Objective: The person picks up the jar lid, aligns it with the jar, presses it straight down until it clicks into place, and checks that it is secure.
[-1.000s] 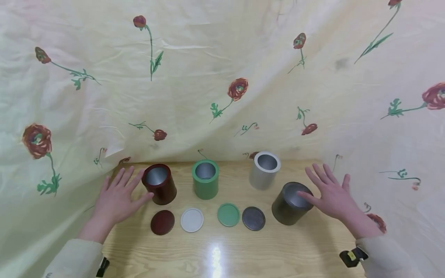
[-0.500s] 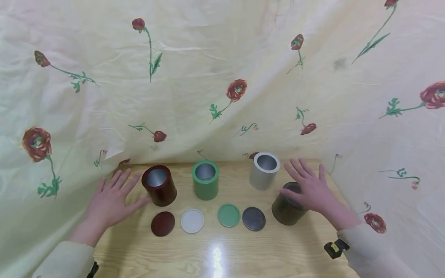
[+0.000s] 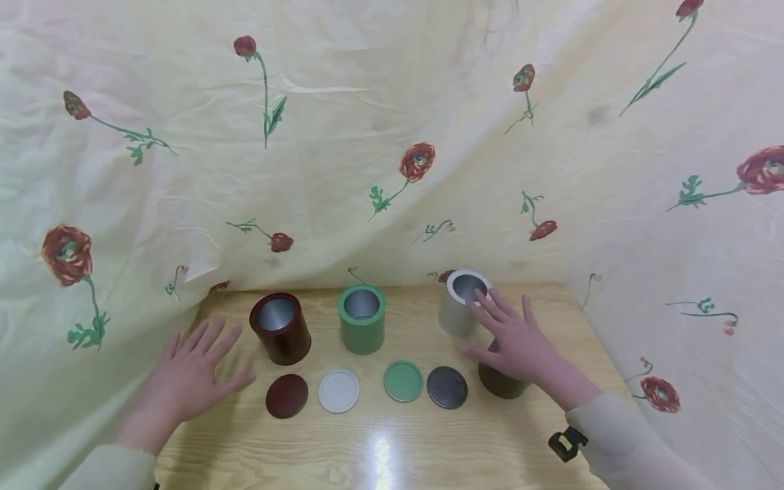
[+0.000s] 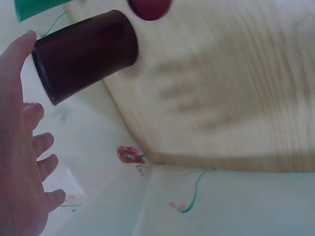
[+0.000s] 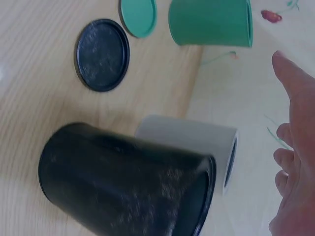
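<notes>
My left hand (image 3: 190,374) hovers with spread fingers to the left of the dark red canister (image 3: 283,330), holding nothing. My right hand (image 3: 514,340) is also spread and empty; in the head view it covers much of the black canister (image 3: 503,381) and its fingertips overlap the white canister (image 3: 458,306). The right wrist view shows this hand apart from the black canister (image 5: 128,182). Between the hands stands a green canister (image 3: 363,327). In front lie round lids: dark red (image 3: 286,396), white (image 3: 339,391), green (image 3: 403,381) and black (image 3: 447,387).
All of this stands on a light wooden table (image 3: 306,449) with a glare spot near the front. A flower-printed cloth (image 3: 343,184) hangs behind the table and along both sides. The canisters that show their tops are uncovered.
My right hand has moved left across the black canister toward the white one. My left hand has drawn slightly back toward me and away from the dark red canister. Canisters and lids stayed put.
</notes>
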Available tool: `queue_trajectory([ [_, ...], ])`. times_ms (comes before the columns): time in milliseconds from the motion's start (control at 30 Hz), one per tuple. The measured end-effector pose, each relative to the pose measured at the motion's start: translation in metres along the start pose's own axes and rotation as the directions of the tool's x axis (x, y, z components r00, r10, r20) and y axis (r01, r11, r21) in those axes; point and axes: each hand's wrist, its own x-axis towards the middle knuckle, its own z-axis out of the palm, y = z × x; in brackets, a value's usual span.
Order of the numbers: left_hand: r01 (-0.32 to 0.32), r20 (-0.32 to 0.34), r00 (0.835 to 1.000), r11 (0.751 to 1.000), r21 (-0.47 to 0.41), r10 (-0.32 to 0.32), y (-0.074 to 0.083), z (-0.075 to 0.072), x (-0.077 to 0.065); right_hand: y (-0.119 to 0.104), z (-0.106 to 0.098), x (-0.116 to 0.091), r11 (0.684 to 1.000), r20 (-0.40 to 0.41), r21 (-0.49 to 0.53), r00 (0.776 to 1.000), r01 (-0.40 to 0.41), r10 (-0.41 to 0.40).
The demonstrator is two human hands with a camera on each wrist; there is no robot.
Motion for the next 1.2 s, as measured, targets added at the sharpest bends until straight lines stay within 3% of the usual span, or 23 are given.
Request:
queue_trajectory([
  [333, -0.031, -0.010, 0.999, 1.000, -0.004, 0.031, 0.003, 0.027, -0.008, -0.022, 0.026, 0.006, 0.995, -0.027, 0.083, 0.998, 0.063, -0.061],
  [633, -0.063, -0.032, 0.998, 0.998, -0.021, 0.062, 0.008, 0.051, -0.013, -0.048, 0.055, 0.015, 0.985, -0.038, 0.057, 0.987, 0.161, -0.159],
  [1033, -0.084, -0.037, 0.996, 0.995, -0.045, 0.082, 0.008, 0.071, -0.017, -0.083, 0.083, 0.026, 0.984, 0.095, 0.035, 0.980, 0.173, -0.175],
  [1200, -0.090, -0.032, 0.996, 0.994, -0.057, 0.088, 0.008, 0.081, -0.018, -0.096, 0.091, 0.029, 0.981, 0.095, 0.070, 0.978, 0.181, -0.188],
])
